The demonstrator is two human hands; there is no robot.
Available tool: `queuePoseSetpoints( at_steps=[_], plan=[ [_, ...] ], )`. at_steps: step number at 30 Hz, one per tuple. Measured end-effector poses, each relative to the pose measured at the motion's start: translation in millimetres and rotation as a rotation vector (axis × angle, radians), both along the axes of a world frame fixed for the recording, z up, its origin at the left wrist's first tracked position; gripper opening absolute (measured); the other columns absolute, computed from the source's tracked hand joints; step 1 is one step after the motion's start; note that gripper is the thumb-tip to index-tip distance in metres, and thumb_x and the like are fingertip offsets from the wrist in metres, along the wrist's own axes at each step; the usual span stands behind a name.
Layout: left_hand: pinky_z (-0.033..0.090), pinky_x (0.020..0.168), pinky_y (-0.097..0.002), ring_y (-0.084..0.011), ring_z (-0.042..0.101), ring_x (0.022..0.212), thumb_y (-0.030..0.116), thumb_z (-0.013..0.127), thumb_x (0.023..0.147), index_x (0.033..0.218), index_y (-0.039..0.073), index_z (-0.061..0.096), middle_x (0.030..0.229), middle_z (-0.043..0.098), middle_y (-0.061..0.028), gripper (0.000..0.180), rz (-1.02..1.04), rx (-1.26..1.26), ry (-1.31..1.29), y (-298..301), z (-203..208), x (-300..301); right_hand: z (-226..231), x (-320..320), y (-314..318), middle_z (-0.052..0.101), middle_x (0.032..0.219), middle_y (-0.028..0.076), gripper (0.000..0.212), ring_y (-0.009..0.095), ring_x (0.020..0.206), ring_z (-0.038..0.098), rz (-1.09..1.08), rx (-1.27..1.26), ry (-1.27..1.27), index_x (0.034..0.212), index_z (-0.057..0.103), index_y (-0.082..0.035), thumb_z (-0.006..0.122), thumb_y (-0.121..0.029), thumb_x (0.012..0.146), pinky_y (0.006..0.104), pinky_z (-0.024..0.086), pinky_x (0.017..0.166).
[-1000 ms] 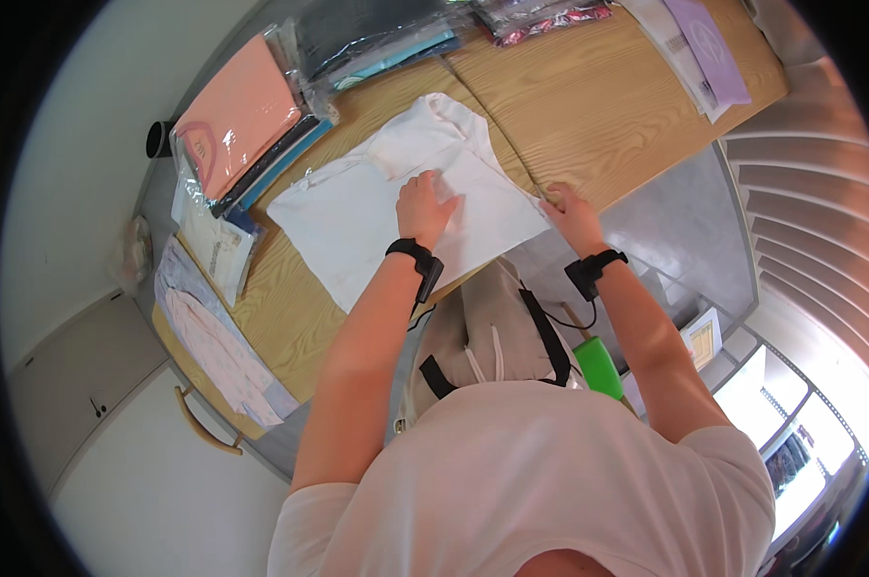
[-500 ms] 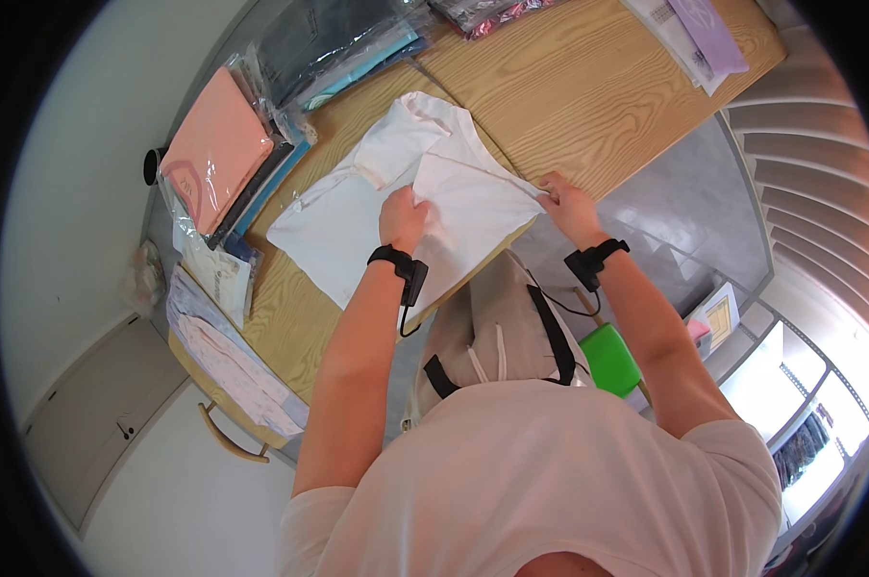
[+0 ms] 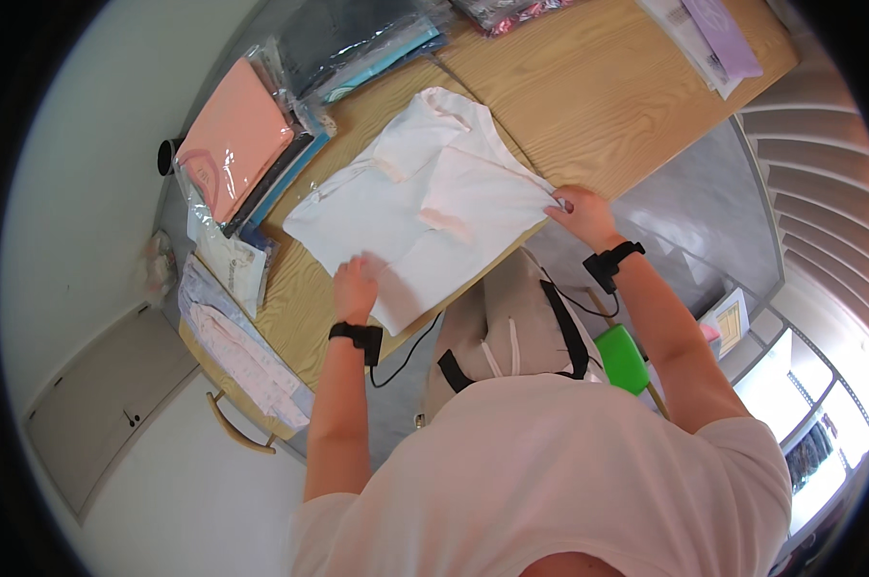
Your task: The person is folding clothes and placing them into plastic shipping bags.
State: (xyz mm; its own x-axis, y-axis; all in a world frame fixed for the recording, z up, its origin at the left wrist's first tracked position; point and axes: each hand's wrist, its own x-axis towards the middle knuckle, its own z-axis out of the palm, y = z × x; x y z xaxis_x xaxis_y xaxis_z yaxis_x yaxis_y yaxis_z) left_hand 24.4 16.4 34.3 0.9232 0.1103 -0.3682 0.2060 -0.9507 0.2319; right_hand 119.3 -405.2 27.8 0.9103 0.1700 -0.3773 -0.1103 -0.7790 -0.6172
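The left hand (image 3: 356, 288), its grip unclear, is at the near edge of a white garment (image 3: 343, 213) on the worktop (image 3: 569, 87), the right hand (image 3: 584, 215) pinches its right corner, and beyond, clear bags (image 3: 265, 69) hold peach fabric (image 3: 235, 139) and dark fabric (image 3: 314, 40).

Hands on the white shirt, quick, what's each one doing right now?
Left hand: over the white shirt's near edge, blurred; can't tell open or closed.
Right hand: closed, pinching the shirt's right edge.
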Motion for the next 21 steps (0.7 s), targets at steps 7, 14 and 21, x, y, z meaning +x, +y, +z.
queuePoseSetpoints(
  at_steps=[7,14,21],
  plan=[
    [0.044,0.077,-0.0443,-0.036,0.053,0.09,0.01,0.066,0.072,0.099,0.002,0.059,0.092,0.056,-0.0184,0.029,0.133,-0.058,-0.129,18,-17,-70,-3,-1,2,0.057,0.069,0.007,0.023,0.023,0.067,0.056,0.043,0.027,-0.053,0.083,0.064,-0.007,0.072,-0.024,0.071,0.0348,0.045,0.06],
    [0.044,0.077,-0.0439,-0.0372,0.055,0.087,0.015,0.066,0.077,0.098,0.0,0.06,0.091,0.058,-0.0184,0.027,0.278,-0.064,-0.095,86,-30,-85,-13,-19,34,0.06,0.069,0.008,0.019,0.025,0.069,0.059,0.36,-0.114,-0.168,0.069,0.064,-0.008,0.07,-0.027,0.07,0.0367,0.046,0.061],
    [0.042,0.084,-0.0441,-0.0358,0.053,0.095,0.004,0.058,0.07,0.102,0.006,0.058,0.095,0.059,-0.0152,0.032,0.223,0.055,-0.222,33,13,-14,26,-8,71,0.062,0.074,0.01,0.023,0.029,0.077,0.06,0.258,-0.331,0.053,0.071,0.063,-0.005,0.069,-0.027,0.071,0.038,0.047,0.067]
  ],
)
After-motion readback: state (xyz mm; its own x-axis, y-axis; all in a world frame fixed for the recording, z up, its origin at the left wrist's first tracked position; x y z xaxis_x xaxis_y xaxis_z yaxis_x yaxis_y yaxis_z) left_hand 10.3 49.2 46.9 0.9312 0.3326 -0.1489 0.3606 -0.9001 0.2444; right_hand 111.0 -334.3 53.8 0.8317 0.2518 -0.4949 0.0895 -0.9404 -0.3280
